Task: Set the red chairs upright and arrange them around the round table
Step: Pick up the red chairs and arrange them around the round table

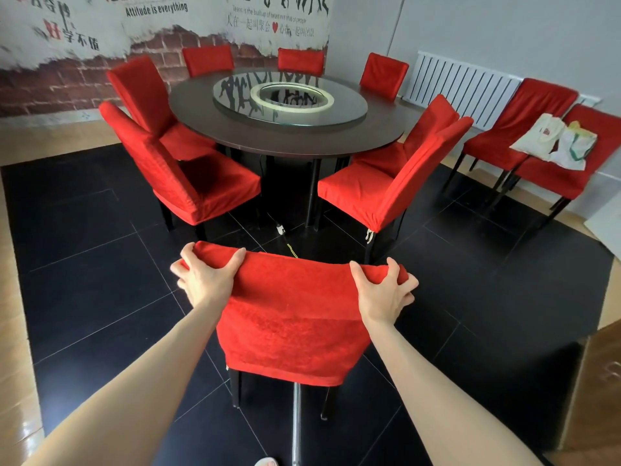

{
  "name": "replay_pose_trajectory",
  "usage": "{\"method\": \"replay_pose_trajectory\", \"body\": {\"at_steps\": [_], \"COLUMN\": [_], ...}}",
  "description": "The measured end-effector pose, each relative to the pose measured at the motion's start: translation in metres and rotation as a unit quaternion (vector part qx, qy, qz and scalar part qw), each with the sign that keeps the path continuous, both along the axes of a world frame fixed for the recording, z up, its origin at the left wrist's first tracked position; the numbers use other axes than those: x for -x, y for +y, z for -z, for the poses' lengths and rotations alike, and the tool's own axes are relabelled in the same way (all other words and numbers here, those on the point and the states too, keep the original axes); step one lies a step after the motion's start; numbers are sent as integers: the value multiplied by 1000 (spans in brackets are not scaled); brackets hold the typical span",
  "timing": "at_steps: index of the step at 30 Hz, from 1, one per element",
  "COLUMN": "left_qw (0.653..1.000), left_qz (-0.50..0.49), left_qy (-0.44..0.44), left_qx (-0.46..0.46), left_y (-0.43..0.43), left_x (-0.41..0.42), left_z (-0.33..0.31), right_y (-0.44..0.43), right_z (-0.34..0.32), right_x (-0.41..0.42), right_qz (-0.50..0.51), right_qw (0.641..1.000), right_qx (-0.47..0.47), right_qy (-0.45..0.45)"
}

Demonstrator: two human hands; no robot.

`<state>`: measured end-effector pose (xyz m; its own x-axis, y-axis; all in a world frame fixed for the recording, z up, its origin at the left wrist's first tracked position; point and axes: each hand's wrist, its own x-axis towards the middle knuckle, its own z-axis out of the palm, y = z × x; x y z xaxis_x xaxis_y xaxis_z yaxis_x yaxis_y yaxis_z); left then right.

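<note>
Two hands, left hand (pixel 205 277) and right hand (pixel 383 290), clamp near chair (pixel 289 317) top corners, aiming it at table (pixel 285 136) gap.

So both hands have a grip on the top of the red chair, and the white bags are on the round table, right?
Not quite. The left hand and right hand do grip the top of the red chair, but the white bags lie on two spare chairs by the wall, not the round table. The head view shows it.
</note>
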<state>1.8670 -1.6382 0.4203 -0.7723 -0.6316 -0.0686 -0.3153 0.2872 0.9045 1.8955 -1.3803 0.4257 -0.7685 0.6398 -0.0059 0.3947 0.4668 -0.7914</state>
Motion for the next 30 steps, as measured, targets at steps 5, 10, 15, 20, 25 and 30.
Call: {"method": "replay_pose_trajectory", "body": {"at_steps": [5, 10, 15, 20, 25, 30], "left_qw": [1000, 999, 999, 999, 999, 999], "left_qz": [-6, -23, -18, -14, -7, -1], "left_qy": [-1, -6, -12, -17, -26, -27], "left_qx": [-4, -38, -37, -36, -40, -45], "left_y": [-5, -6, -2, -1, -2, -1], "left_x": [8, -5, 16, 51, 92, 131], "left_z": [6, 36, 46, 44, 45, 45], "right_y": [-3, -3, 2, 3, 2, 3], "right_z": [4, 29, 39, 38, 38, 39], "right_x": [9, 4, 32, 70, 108, 147], "right_qz": [-7, -20, -27, -31, -30, -26], "right_qw": [1000, 1000, 999, 999, 999, 999], "right_qx": [0, 21, 19, 12, 26, 29], "right_qy": [5, 3, 8, 11, 13, 12]}}
